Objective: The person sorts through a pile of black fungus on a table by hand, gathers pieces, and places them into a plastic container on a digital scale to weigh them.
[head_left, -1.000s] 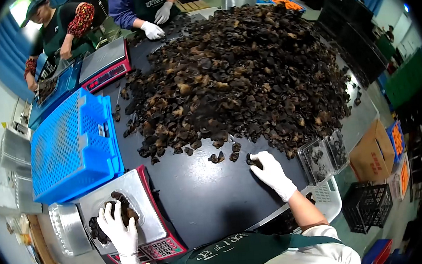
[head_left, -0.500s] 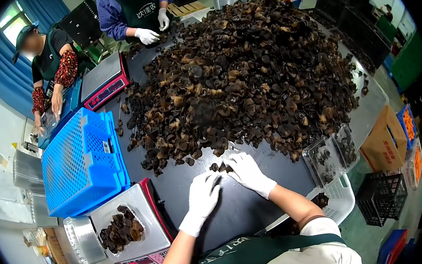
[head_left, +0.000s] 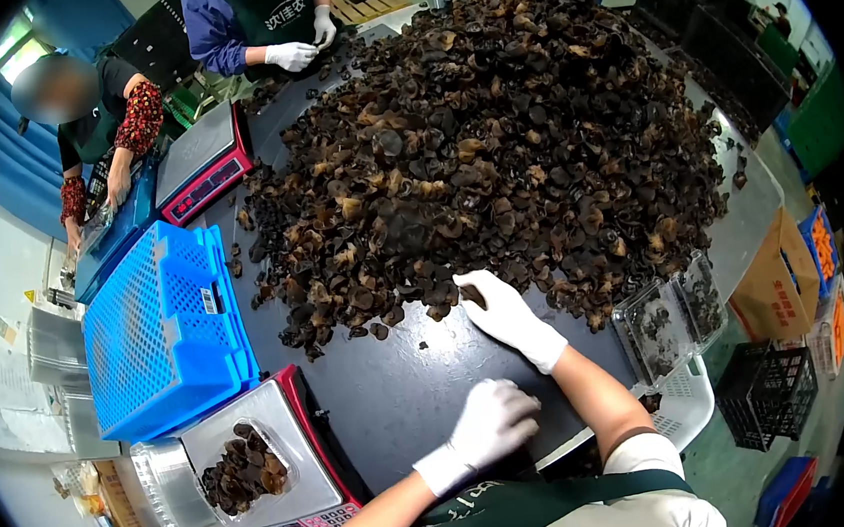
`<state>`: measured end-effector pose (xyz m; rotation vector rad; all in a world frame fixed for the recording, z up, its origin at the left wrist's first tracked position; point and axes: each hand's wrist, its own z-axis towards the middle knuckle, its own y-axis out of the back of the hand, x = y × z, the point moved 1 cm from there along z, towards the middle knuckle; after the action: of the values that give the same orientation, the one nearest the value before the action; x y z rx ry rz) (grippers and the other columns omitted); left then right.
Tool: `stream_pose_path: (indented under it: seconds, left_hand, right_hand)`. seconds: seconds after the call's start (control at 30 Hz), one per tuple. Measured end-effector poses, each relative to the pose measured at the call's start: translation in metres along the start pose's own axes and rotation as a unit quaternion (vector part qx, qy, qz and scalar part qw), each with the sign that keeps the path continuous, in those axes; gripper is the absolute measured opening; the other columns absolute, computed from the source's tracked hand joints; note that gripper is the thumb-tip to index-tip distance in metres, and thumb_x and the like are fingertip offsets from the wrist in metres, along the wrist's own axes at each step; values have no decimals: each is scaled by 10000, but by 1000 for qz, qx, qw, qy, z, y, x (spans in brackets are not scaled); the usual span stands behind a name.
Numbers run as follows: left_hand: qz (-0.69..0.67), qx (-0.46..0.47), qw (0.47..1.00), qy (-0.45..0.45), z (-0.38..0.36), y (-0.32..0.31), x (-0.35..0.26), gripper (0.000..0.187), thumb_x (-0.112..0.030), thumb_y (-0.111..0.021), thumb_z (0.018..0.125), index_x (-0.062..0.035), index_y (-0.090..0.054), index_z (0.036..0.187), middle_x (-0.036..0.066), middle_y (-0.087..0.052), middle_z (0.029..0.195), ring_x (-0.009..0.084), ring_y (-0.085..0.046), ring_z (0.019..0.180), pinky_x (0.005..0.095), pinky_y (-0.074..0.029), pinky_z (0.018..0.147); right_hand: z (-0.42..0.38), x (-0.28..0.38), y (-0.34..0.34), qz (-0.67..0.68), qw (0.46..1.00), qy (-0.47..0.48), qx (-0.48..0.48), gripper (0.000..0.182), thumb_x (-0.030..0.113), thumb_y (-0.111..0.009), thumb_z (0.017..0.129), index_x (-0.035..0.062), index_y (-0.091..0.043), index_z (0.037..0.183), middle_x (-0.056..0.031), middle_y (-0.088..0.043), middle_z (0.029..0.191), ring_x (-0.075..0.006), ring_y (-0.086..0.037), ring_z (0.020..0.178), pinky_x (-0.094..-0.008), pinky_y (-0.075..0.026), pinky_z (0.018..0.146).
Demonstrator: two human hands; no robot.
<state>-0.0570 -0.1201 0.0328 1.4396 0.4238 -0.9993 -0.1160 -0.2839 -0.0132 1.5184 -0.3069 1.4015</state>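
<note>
A large heap of dark brown wood ear mushrooms (head_left: pixel 493 157) covers much of the grey table (head_left: pixel 384 397). My right hand (head_left: pixel 509 318), in a white glove, is at the heap's near edge, its thumb and fingers around a dark mushroom piece. Closer to my body is my left hand (head_left: pixel 491 424), also gloved, fingers curled over the table; what they hold, if anything, is hidden. One small dark scrap lies on the tabletop between the heap and my left hand.
At left, a clear tray of mushrooms (head_left: pixel 244 470) sits on a scale (head_left: pixel 305 474), near an upturned blue crate (head_left: pixel 152 332). An open clear container (head_left: pixel 651 329) stands at right above a white basket (head_left: pixel 690 406). Two people work across the table.
The small mushroom cluster between my hands has left the table. My left hand has drawn back toward my body and right; my right hand has moved up to the heap's edge.
</note>
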Motion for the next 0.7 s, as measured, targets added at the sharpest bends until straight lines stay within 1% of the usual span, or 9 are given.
stream_pose_path:
  seconds: [0.1, 0.17, 0.2, 0.33, 0.37, 0.47, 0.57, 0.67, 0.7]
  left_hand:
    - [77, -218, 969, 87, -6, 34, 46, 199, -96, -651, 745, -68, -674, 941, 110, -657, 942, 308, -598, 927, 410, -462, 843]
    - [113, -303, 941, 104, -9, 66, 66, 189, -65, -618, 755, -62, -660, 940, 125, -663, 929, 333, -610, 917, 419, -469, 856]
    - [138, -319, 930, 119, -19, 72, 85, 276, -36, -606, 754, -60, -642, 1027, 131, -649, 1010, 333, -589, 985, 416, -449, 908]
    - [158, -325, 915, 180, -49, 85, 120, 458, -25, -603, 758, -73, -581, 1214, 171, -556, 1222, 353, -513, 1131, 415, -393, 999]
    - [169, -322, 904, 224, -52, 81, 120, 466, -33, -599, 767, -81, -580, 1230, 173, -540, 1248, 356, -507, 1140, 420, -391, 1003]
    - [161, -294, 905, 262, -56, 70, 118, 453, -111, -640, 780, -94, -584, 1229, 184, -535, 1256, 364, -506, 1143, 436, -411, 985]
    - [196, -277, 909, 243, -66, 53, 114, 416, -118, -657, 784, -105, -608, 1196, 176, -546, 1230, 354, -519, 1122, 422, -420, 978]
    - [204, -275, 905, 251, -76, 43, 103, 405, -93, -646, 789, -111, -606, 1192, 164, -548, 1205, 344, -526, 1105, 409, -430, 961]
    - [215, -277, 901, 255, -79, 43, 98, 401, -81, -638, 788, -115, -601, 1186, 158, -556, 1178, 345, -538, 1077, 409, -446, 933]
  right_hand:
    - [24, 0, -29, -91, 996, -20, 9, 406, 122, -553, 832, 72, -533, 1234, -152, -584, 1205, -328, -605, 1055, -383, -503, 899]
    - [30, 4, -43, -105, 992, -31, 56, 423, 120, -525, 820, 93, -541, 1242, -158, -574, 1230, -341, -600, 1064, -406, -496, 907]
    - [25, 5, -53, -127, 990, 33, 50, 362, 111, -485, 828, 120, -583, 1176, -149, -625, 1106, -343, -636, 933, -422, -518, 824]
    - [-16, 32, -50, -35, 962, 142, 232, 264, 174, -578, 821, 112, -628, 1073, -128, -649, 1066, -329, -640, 901, -388, -514, 810]
    - [-27, 41, -42, -21, 963, 70, 259, 218, 194, -605, 824, 99, -655, 1015, -113, -673, 989, -308, -647, 875, -380, -508, 821]
    - [-50, 25, -28, 36, 989, 39, 137, 188, 194, -618, 879, 90, -679, 1023, -62, -702, 861, -222, -674, 738, -315, -538, 707]
    - [-70, 6, 3, 82, 981, -150, 92, 183, 151, -609, 909, 40, -660, 1045, -23, -675, 785, -77, -604, 654, -229, -498, 633]
    - [-87, 14, 23, 43, 988, -146, -18, 139, 140, -645, 871, 44, -638, 971, -91, -692, 834, -164, -672, 742, -268, -520, 694]
    - [-93, 5, 22, -27, 987, -159, -25, 181, 161, -708, 831, 53, -623, 949, -66, -676, 810, -156, -658, 717, -268, -520, 687]
